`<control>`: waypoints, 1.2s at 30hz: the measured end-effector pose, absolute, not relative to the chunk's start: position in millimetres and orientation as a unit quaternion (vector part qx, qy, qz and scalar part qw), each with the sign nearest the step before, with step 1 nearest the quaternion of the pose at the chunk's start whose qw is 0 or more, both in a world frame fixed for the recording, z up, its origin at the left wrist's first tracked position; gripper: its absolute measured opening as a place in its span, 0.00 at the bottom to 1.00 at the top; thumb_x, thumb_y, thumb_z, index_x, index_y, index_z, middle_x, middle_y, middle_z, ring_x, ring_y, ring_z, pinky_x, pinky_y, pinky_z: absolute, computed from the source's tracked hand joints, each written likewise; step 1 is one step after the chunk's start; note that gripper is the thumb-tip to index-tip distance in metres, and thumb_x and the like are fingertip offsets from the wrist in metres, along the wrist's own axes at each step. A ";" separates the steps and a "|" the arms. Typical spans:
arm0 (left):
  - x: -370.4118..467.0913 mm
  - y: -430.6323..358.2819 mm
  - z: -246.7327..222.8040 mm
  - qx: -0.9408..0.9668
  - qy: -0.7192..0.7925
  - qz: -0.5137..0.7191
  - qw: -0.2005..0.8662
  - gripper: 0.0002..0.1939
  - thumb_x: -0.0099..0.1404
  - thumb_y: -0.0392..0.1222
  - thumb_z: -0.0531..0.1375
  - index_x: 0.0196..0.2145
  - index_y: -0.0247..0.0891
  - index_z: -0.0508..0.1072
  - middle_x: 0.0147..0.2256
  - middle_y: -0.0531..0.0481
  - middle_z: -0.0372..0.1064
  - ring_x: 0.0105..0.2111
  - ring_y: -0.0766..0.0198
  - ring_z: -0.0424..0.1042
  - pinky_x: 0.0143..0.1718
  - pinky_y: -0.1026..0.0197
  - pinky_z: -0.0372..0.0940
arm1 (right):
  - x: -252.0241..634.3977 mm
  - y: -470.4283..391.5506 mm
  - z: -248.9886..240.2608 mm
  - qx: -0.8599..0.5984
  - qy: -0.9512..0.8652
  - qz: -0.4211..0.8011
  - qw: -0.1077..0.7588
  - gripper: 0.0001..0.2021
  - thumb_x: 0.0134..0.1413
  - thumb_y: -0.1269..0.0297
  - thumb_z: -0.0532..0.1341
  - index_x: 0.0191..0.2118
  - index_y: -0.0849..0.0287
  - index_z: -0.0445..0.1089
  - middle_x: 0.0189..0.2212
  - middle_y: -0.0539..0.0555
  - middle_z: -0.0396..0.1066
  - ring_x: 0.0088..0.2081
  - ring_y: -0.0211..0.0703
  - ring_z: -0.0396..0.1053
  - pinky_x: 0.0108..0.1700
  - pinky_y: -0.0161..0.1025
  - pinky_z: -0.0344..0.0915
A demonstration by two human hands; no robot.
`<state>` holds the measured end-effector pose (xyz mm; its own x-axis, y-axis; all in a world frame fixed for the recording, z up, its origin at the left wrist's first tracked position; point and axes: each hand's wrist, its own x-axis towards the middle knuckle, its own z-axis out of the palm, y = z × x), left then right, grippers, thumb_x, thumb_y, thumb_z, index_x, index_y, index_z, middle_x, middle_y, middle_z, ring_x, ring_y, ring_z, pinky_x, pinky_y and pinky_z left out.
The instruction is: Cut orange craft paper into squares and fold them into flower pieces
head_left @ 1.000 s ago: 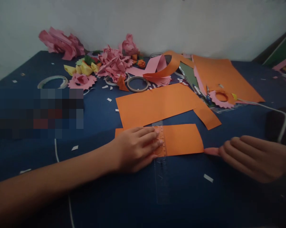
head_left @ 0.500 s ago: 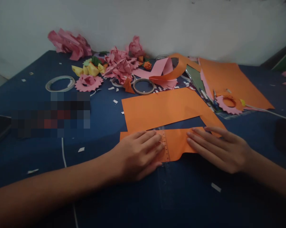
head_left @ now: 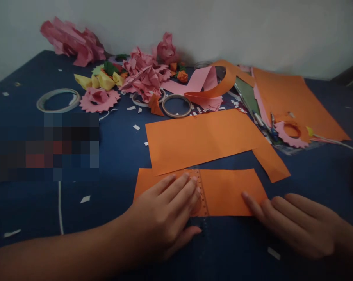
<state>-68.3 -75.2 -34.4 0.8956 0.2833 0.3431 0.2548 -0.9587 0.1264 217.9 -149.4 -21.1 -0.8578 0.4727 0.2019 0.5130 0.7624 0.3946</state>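
My left hand (head_left: 167, 212) lies flat, its fingers stretched over a clear ruler (head_left: 204, 195) that crosses an orange paper strip (head_left: 226, 191). Its thumb rests just past the strip's near edge, and the hand covers part of the ruler. At the strip's right end is my right hand (head_left: 299, 222), one finger stretched onto the paper and the others slightly bent beside it, off the strip. Behind the strip lies a larger orange paper sheet (head_left: 200, 142), overlapping its far left edge. A narrow orange paper piece (head_left: 273, 162) slants off to the right.
Crumpled pink paper (head_left: 143, 72) and folded yellow paper (head_left: 102, 80) stand at the back. Tape rolls (head_left: 77, 102) lie nearby. On the right are orange sheets (head_left: 308, 101), pens (head_left: 261, 123) and a pink toothed paper ring (head_left: 290, 136). White scraps (head_left: 85, 199) dot the blue tabletop.
My right hand has drawn back right and nearer me, from lying over the strip to one finger on its end. The strip's bulging near edge now lies flat. The view has shifted slightly.
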 end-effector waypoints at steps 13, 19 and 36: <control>-68.6 -79.6 -37.4 0.966 0.171 0.177 0.076 0.20 0.68 0.43 0.51 0.52 0.27 0.67 0.54 0.38 0.64 0.56 0.48 0.61 0.56 0.49 0.62 | 209.4 -145.4 -23.1 -0.329 -0.924 -0.168 0.098 0.15 0.56 0.83 0.47 0.42 0.68 0.68 0.35 0.56 0.69 0.36 0.43 0.65 0.34 0.44 0.59; -65.8 -74.6 -39.7 0.966 0.167 0.175 0.088 0.21 0.67 0.43 0.52 0.53 0.25 0.65 0.56 0.39 0.62 0.58 0.51 0.59 0.57 0.51 0.60 | 204.8 -141.4 -29.2 -0.331 -0.930 -0.142 0.072 0.18 0.61 0.78 0.45 0.51 0.66 0.66 0.53 0.55 0.66 0.52 0.45 0.63 0.43 0.44 0.62; -55.5 -78.4 -38.2 0.974 0.165 0.115 0.103 0.31 0.67 0.56 0.50 0.59 0.28 0.59 0.60 0.40 0.55 0.61 0.49 0.52 0.61 0.49 0.52 | 213.7 -137.6 -21.2 -0.385 -0.919 -0.020 0.086 0.18 0.64 0.74 0.45 0.52 0.63 0.66 0.53 0.52 0.65 0.53 0.46 0.63 0.50 0.46 0.57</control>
<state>-55.5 -78.4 -38.2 0.9194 0.3448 0.1893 0.2975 -0.9244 0.2386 213.7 -137.6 -21.2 -0.6887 0.7038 0.1743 0.7109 0.7027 -0.0289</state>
